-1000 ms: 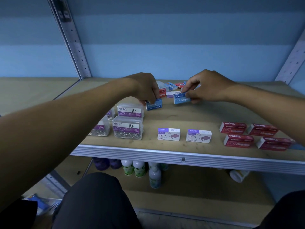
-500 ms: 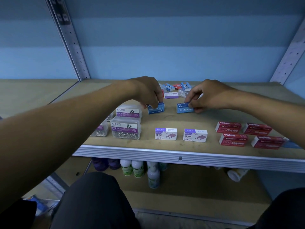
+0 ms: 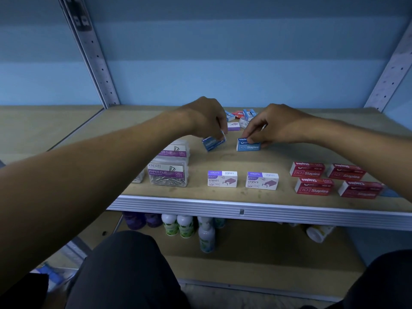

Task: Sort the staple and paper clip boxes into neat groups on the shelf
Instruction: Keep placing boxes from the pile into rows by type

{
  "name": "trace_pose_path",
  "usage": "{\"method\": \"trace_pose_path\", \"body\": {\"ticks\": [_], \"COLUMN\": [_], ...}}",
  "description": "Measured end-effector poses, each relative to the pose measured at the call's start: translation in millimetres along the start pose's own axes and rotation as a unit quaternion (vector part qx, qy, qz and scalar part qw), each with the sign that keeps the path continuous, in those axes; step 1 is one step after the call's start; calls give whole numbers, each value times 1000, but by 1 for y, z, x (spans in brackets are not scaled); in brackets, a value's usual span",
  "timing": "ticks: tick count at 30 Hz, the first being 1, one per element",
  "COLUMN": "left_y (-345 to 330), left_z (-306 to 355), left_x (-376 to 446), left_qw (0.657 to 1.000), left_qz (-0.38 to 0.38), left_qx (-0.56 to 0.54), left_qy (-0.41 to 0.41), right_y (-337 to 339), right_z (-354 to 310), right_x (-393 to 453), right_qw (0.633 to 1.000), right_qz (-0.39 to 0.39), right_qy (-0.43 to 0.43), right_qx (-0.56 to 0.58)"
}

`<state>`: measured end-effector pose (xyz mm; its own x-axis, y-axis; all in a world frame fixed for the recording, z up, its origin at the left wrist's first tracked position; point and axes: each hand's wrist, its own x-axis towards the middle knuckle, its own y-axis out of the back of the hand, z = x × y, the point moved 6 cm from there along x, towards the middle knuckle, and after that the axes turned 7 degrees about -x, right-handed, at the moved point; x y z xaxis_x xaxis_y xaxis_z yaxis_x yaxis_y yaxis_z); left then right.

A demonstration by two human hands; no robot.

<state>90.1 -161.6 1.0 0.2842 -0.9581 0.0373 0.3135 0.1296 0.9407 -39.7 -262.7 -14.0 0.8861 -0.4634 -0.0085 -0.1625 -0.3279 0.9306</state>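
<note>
Now, near the middle of the frame, the left hand (image 3: 209, 121) pinches a tilted blue staple box (image 3: 213, 143) while the right hand (image 3: 274, 126) pinches another blue box (image 3: 248, 144) flat on the shelf (image 3: 223, 204); set them down straight, side by side.

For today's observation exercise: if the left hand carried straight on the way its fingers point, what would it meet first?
The left hand points down, pinching a tilted blue staples box. Going on, that box would likely meet the shelf board first; whether it already touches is unclear.
</note>
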Motion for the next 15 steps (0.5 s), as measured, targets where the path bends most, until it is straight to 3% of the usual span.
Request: {"method": "trace_pose_path", "body": {"ticks": [4,10,15], "left_y": [10,3,8], "left_z": [0,-11,-16], "left_x": [-2,-8,-11], "left_qw": [998,985,989], "left_qz": [22,-9,-24], "left_qx": [-49,-163,-139], "left_qy": [8,49,52], "right_y": [-1,-1,-1], "right_z": [0,-2,-6], "right_x": [0,-2,-4], "right_qw": [1000,1000,1000], "right_qz": [-1,-4,-9], "right_qy": [-5,-10,4], "right_qx": [1,-10,-21]}}
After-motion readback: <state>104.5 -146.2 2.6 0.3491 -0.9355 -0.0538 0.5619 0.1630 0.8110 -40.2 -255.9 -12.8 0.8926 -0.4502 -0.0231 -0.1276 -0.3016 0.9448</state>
